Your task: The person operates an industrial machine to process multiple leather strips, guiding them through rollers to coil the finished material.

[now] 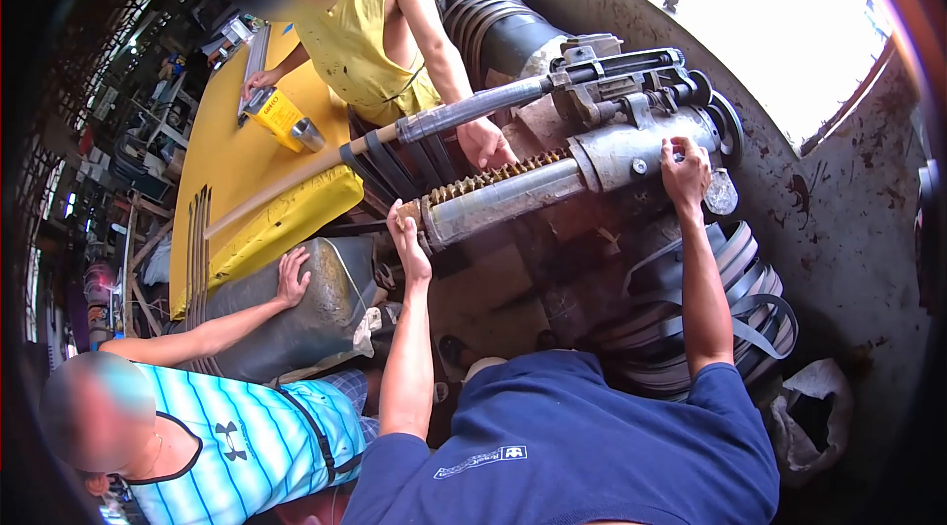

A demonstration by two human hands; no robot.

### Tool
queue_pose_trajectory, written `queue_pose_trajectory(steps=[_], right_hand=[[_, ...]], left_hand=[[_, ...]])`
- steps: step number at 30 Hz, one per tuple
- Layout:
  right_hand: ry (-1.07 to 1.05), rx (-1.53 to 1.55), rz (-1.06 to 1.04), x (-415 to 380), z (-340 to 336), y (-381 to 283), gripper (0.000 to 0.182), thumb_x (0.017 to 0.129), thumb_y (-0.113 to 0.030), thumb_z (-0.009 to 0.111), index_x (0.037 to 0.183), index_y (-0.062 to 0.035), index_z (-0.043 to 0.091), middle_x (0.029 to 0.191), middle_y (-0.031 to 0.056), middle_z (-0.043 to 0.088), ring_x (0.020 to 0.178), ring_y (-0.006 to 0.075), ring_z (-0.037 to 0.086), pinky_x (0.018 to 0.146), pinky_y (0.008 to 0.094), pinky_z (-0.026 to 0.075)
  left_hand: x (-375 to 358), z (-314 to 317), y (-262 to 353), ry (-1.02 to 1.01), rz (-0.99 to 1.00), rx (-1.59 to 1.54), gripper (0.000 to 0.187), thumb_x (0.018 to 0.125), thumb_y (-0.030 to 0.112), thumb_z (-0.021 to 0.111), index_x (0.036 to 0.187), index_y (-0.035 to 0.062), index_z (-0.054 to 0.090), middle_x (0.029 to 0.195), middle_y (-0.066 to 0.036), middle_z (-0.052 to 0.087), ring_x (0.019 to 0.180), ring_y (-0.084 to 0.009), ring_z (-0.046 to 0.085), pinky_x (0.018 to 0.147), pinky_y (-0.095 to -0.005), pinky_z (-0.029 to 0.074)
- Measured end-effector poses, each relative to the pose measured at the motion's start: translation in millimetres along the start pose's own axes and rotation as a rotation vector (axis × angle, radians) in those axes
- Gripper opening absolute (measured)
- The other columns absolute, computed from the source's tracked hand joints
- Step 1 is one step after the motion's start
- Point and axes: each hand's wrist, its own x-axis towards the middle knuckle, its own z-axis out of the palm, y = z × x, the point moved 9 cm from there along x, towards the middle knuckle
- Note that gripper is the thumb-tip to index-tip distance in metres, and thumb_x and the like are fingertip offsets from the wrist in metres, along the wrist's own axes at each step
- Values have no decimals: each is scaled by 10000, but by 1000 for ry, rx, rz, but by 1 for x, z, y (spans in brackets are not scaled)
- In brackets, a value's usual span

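Observation:
A long metal machine [513, 197] with a toothed, rusty screw-like strip [493, 178] along its top lies across the middle. My left hand [409, 241] holds its left end, fingers bent over the edge. At the thicker housing [621, 150] on the right, my right hand [688, 170] grips the side with curled fingers. Above the machine runs a long rod [473, 111], wrapped in grey near its middle. A clamp-like metal assembly [621, 76] sits over the housing.
A person in yellow [360, 22] stands across, one hand near the toothed strip. At left, a person in a striped shirt [237, 431] rests a hand on a dark roll [296, 318]. Beyond are a yellow-covered table [222, 170], a yellow can [276, 115] and coiled strips [740, 298].

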Motion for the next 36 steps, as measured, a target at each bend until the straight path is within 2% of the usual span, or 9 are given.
queue_pose_trajectory(steps=[2, 3, 7, 13, 16, 22, 25, 31, 36], right_hand=[[5, 0, -3, 0, 0, 0, 247, 853, -316, 652, 944, -91, 699, 826, 58, 703, 907, 267, 632, 811, 397, 492], [2, 2, -5, -1, 0, 0, 246, 853, -316, 653, 943, -92, 698, 824, 57, 702, 905, 266, 632, 811, 397, 492], [0, 12, -11, 0, 1, 0, 244, 853, -317, 653, 942, -94, 696, 820, 58, 700, 900, 264, 631, 809, 398, 491], [-7, -16, -27, -1, 1, -3, 241, 856, -313, 650, 949, -95, 695, 823, 65, 701, 899, 268, 632, 805, 402, 491], [-6, -18, -19, 0, 2, -3, 239, 857, -309, 647, 941, -92, 699, 831, 69, 705, 899, 272, 633, 802, 404, 490], [2, -16, -6, 1, 2, -1, 236, 855, -307, 646, 933, -91, 700, 834, 73, 706, 897, 272, 634, 794, 406, 490], [10, -12, 2, 1, 2, 0, 234, 854, -306, 646, 930, -92, 698, 834, 74, 705, 893, 271, 635, 790, 408, 491], [24, -2, 9, 0, -2, -3, 225, 856, -300, 643, 920, -90, 694, 826, 71, 701, 888, 267, 636, 789, 406, 492], [30, -6, -8, 0, 1, -1, 217, 857, -294, 643, 915, -91, 695, 820, 68, 699, 880, 268, 635, 789, 403, 492]], left_hand=[[-7, 3, 8, -37, 78, -26, 619, 989, 425, 487, 1432, 29, 312, 1376, -86, 404, 1265, -189, 404, 1092, -341, 286], [-10, 8, 11, -101, 72, -66, 868, 901, 537, 596, 1486, 37, 195, 1418, -98, 356, 1316, -205, 361, 1111, -361, 273], [-19, 18, 17, -193, 58, -56, 1251, 676, 587, 811, 1516, 41, 63, 1420, -104, 343, 1321, -223, 357, 1104, -379, 303], [-14, 12, 9, -172, 140, 40, 1214, 671, 530, 838, 1499, 25, 109, 1417, -109, 351, 1308, -229, 382, 1102, -356, 314], [-13, 9, 9, -77, 237, 122, 1044, 745, 554, 750, 1446, -7, 218, 1328, -115, 420, 1225, -230, 433, 1068, -359, 314], [-13, 29, 61, 102, 569, 81, 444, 919, 411, 567, 1143, 29, 537, 882, -24, 537, 900, -172, 554, 891, -324, 434], [-14, 33, 70, 119, 579, 101, 511, 926, 419, 582, 1212, 0, 522, 959, -39, 571, 966, -195, 560, 916, -324, 424], [-10, 24, 31, -59, 283, 47, 958, 789, 540, 685, 1419, -31, 245, 1292, -135, 446, 1201, -236, 450, 1051, -363, 327], [-13, 18, 26, -108, 197, 166, 924, 816, 494, 673, 1430, -28, 220, 1296, -143, 444, 1212, -238, 445, 1064, -366, 314]])
